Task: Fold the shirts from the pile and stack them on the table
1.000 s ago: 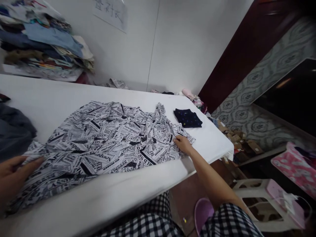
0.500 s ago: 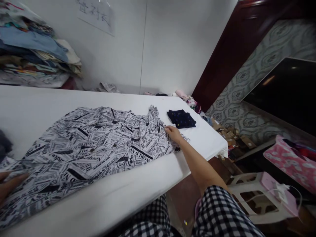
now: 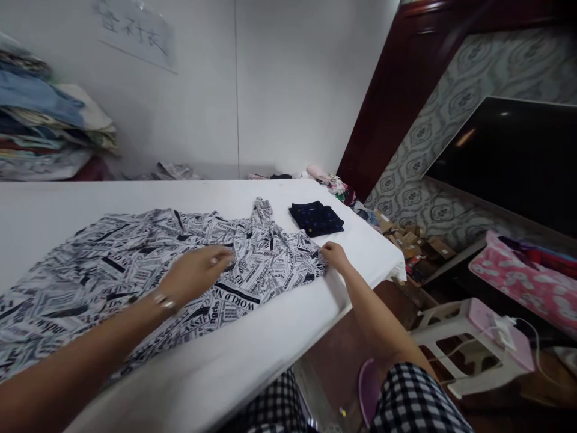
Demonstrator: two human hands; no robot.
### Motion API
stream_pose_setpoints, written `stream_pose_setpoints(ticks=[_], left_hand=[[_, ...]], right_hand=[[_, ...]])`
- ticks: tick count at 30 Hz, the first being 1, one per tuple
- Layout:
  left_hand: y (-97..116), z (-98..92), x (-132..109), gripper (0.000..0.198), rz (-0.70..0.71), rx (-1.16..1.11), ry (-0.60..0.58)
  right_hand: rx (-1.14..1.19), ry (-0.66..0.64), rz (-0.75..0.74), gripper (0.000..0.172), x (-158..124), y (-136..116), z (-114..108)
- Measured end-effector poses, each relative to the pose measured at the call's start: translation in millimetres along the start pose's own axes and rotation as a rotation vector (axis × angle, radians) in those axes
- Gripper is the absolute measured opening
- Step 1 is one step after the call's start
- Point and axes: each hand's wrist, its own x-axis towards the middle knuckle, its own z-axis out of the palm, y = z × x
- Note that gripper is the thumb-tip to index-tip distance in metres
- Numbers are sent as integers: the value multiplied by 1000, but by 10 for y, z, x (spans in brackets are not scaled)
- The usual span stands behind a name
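Observation:
A black-and-white newspaper-print garment (image 3: 117, 270) lies spread across the white table (image 3: 279, 325). My left hand (image 3: 196, 273) rests flat on the garment's middle, fingers stretched toward the right. My right hand (image 3: 334, 255) pinches the garment's right edge near the table's end. A small folded dark blue cloth with coloured dots (image 3: 315, 218) lies just beyond my right hand.
A tall pile of folded clothes (image 3: 49, 132) stands at the back left by the wall. More crumpled clothes (image 3: 329, 179) lie at the table's far end. A white and pink stool (image 3: 478, 343) and cardboard clutter (image 3: 406, 237) are on the floor to the right.
My left hand has come in from the garment's left end to its middle. My right hand stays at the right edge. The view has swung to the right.

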Motion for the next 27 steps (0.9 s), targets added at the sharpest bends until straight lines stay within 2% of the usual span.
stream_pose_setpoints(ticks=[2, 4, 7, 9, 12, 15, 18, 20, 23, 27], left_hand=[[493, 267, 408, 37, 60, -26, -58], [895, 529, 807, 39, 90, -24, -106], [1305, 876, 1281, 51, 63, 5, -125], [1471, 1073, 1480, 67, 15, 41, -129], [1599, 1313, 1628, 83, -51, 100, -131], [1606, 1451, 1687, 73, -94, 125, -154], [1546, 1461, 1732, 43, -123, 91, -206], [1503, 1410, 1749, 34, -138, 37, -228], [1455, 1290, 1718, 32, -133, -71, -207], [1376, 1124, 1593, 28, -96, -219, -154]], right_hand=[[100, 51, -78, 18, -103, -63, 24], [257, 83, -253, 19, -247, -122, 19], [404, 18, -582, 16, -478, -174, 1], [350, -81, -715, 16, -592, -181, 9], [237, -174, -841, 17, -669, -170, 51], [188, -171, -894, 15, -679, -152, 75], [214, -157, -869, 17, -678, -120, 51], [283, -146, -780, 22, -668, -80, 29], [338, -120, -544, 37, -601, -3, 21], [196, -85, -193, 48, -404, 26, 10]])
